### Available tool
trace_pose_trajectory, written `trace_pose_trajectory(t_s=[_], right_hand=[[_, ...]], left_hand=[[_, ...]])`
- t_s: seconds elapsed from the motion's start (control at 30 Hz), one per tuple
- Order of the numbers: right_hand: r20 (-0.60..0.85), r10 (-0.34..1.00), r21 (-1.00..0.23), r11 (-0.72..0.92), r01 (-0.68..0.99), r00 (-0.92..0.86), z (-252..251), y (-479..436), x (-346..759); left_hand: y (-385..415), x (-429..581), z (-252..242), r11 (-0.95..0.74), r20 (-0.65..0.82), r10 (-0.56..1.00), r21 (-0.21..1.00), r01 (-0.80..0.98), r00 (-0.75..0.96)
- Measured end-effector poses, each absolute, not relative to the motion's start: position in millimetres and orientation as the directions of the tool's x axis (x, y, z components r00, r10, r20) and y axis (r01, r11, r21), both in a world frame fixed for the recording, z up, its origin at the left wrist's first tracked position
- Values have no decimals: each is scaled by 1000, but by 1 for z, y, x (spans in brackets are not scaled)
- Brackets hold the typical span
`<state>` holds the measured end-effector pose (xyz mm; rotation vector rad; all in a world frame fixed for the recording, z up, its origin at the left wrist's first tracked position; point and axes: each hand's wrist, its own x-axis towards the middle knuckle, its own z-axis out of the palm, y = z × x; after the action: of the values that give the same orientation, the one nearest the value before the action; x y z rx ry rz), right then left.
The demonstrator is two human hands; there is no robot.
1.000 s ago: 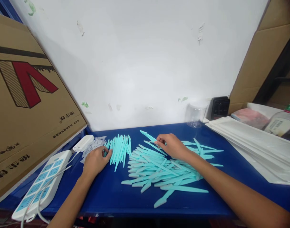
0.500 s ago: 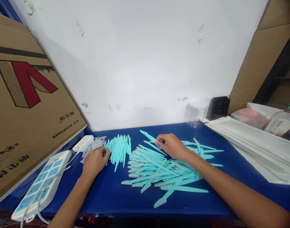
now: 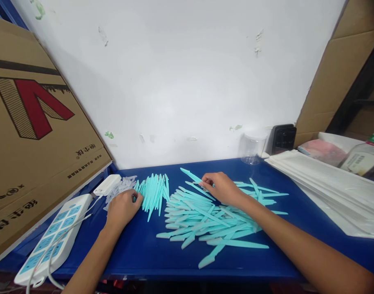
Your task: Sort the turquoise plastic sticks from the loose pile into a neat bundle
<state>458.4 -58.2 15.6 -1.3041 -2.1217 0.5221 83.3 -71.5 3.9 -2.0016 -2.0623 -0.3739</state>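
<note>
Fingertips of the right hand (image 3: 220,188) pinch one turquoise eyebrow razor (image 3: 190,175), likely light, stiff, slick and best held mid-handle; whether the curled left hand (image 3: 123,206) grips anything, I cannot tell.

Turquoise sticks (image 3: 211,216) in two piles

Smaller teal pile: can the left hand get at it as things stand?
Likely yes: the left hand is right at the left edge of the smaller teal pile, with nothing visible between them.
</note>
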Motion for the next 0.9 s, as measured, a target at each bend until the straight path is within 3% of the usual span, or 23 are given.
trace_pose_trajectory(t_s=[0.43, 0.63, 0.73, 0.9], right_hand=[[276, 898, -617, 439, 653, -343, 18, -60, 458], [275, 893, -609, 449, 654, -357, 18, -59, 459], [279, 893, -605, 449, 657, -353, 18, -59, 459], [275, 896, -610, 442, 658, -348, 18, -59, 458]], left_hand=[[-72, 80, 7, 98, 333, 937, 38, 994, -105], [-73, 79, 9, 142, 380, 917, -35, 989, -118], [-72, 76, 7, 134, 359, 928, -77, 988, -98], [-70, 73, 3, 84, 337, 939, -35, 996, -67]])
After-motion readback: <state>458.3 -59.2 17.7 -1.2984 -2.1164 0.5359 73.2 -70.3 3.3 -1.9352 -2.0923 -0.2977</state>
